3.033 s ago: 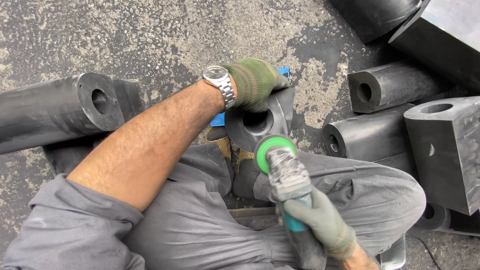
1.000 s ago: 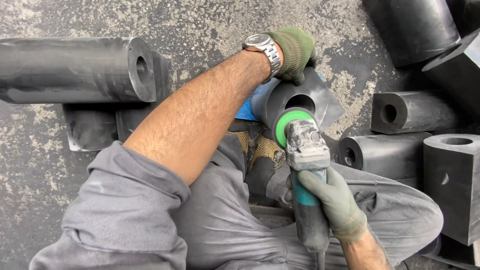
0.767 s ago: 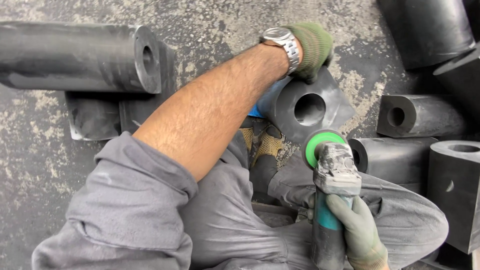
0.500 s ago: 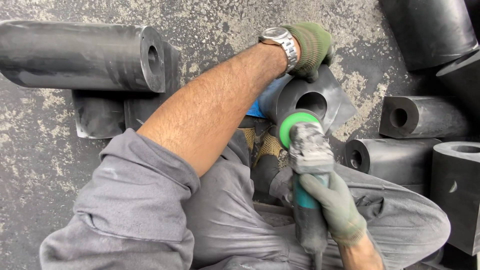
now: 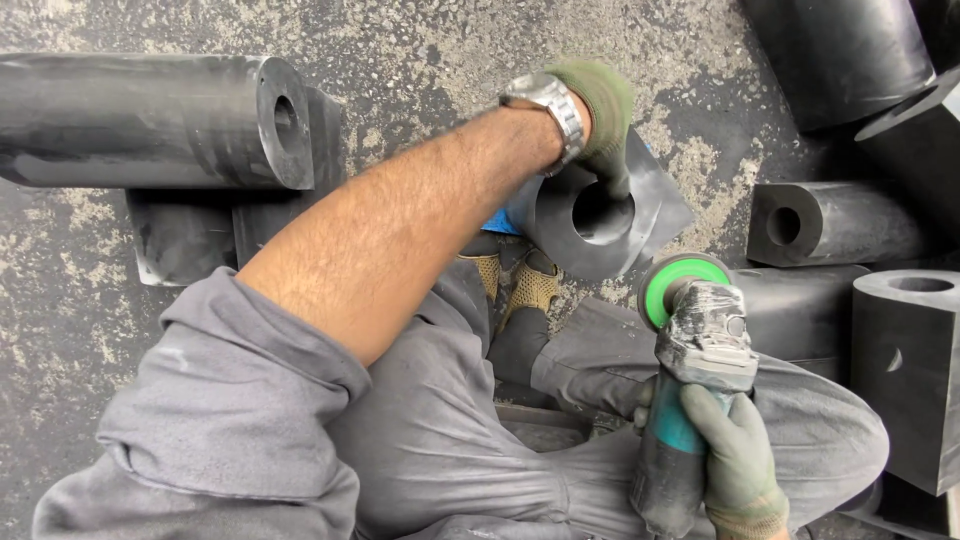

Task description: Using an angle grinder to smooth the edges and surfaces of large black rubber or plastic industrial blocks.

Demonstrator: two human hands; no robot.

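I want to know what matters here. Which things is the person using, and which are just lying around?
In use:
left hand holding the black block with a hole
right hand holding the grinder

Lying about:
long black tube
short black tube
square black block

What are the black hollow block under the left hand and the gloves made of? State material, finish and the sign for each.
Black hollow block: probably rubber or a dense polymer, hedged; matte, dull black, scuffed grey, with a smooth round bore. Gloves on the left hand and right hand: knitted fabric, olive green, soft and wrinkled, with a visible weave. Whether they are coated cannot be told.
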